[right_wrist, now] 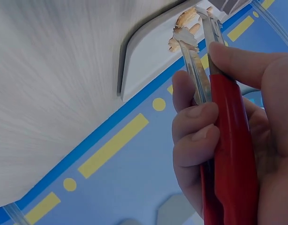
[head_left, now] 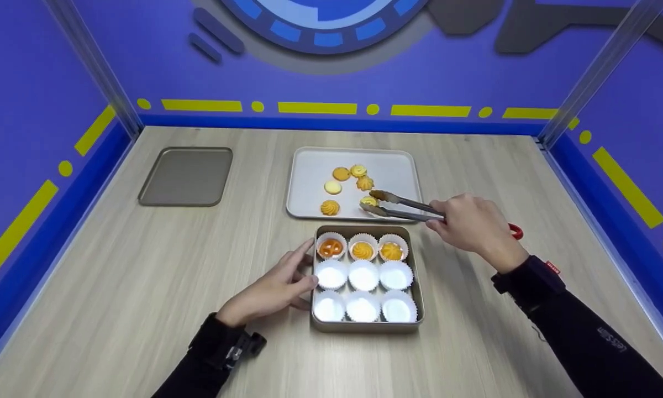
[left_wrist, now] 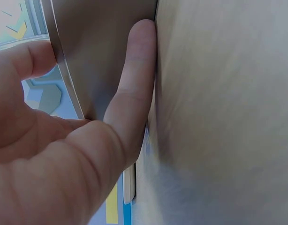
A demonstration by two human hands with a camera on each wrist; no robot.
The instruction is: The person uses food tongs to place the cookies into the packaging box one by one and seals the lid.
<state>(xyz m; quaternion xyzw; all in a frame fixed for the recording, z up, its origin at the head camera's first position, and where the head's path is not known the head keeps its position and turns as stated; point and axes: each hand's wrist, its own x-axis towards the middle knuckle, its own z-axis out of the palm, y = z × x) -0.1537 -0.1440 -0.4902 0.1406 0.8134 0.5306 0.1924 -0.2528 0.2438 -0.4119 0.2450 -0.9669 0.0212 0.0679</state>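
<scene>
My right hand (head_left: 471,226) grips red-handled metal tongs (right_wrist: 235,145). In the head view the tong tips lie on either side of a pale yellow cookie (head_left: 369,201) on the white tray (head_left: 309,160). My left hand (head_left: 279,282) rests against the left side of a metal box (head_left: 364,327), its thumb at the rim and a finger (left_wrist: 139,65) straight along the wall. White paper cups (head_left: 363,275) line the box in rows. The back row holds a pretzel-shaped cookie (head_left: 330,247), a swirl cookie (head_left: 362,251) and a ridged golden cookie (head_left: 391,252).
Several more cookies lie on the white tray, among them a round brown one (head_left: 341,174), a smooth pale one (head_left: 333,187) and a swirl (head_left: 330,208). A grey-brown square tray (head_left: 187,177) sits at the back left. Blue walls (head_left: 331,83) enclose the wooden table (head_left: 143,276).
</scene>
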